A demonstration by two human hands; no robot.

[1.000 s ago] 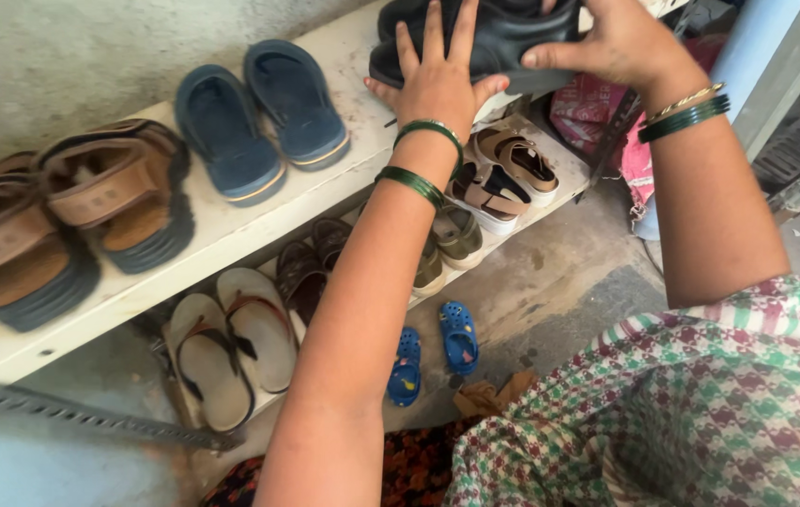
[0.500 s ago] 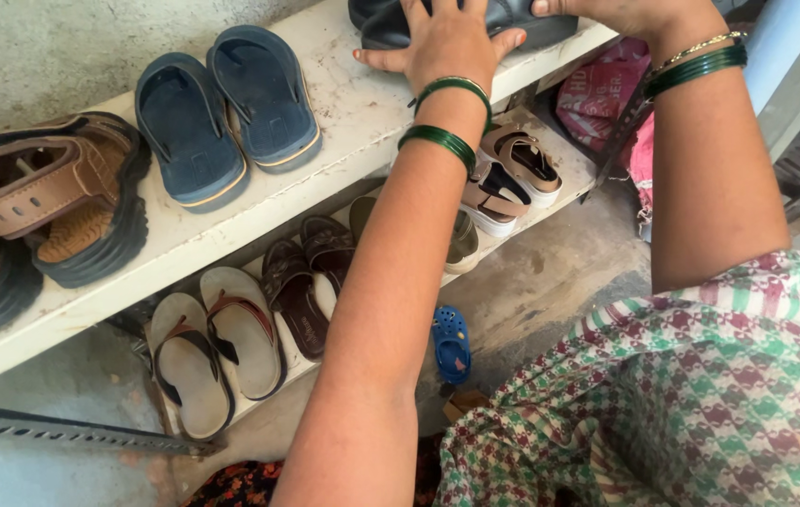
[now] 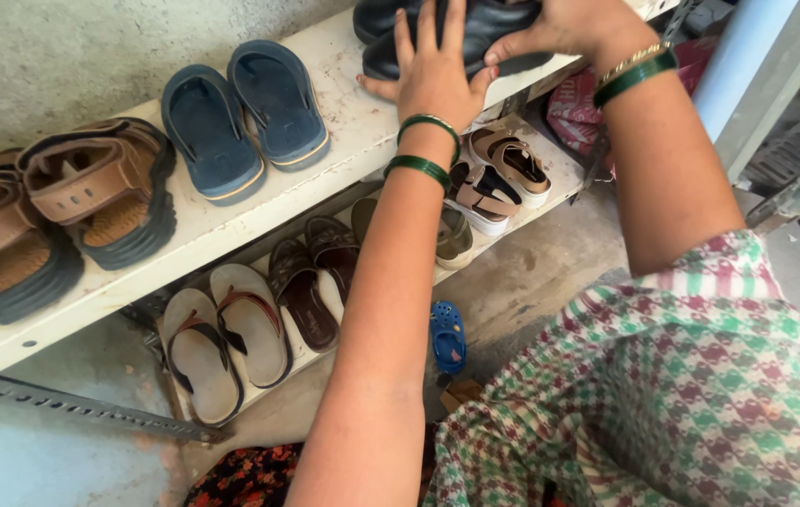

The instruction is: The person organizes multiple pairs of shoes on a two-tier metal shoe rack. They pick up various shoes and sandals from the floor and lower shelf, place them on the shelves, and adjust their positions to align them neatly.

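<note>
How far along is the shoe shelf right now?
Looks done: the blue slippers and brown sandals sit paired on the top shelf; the lower shelf holds more pairs. In hand: the left hand and right hand both press on the black shoes at the shelf's end. Probably left: the small blue clog on the floor.
</note>
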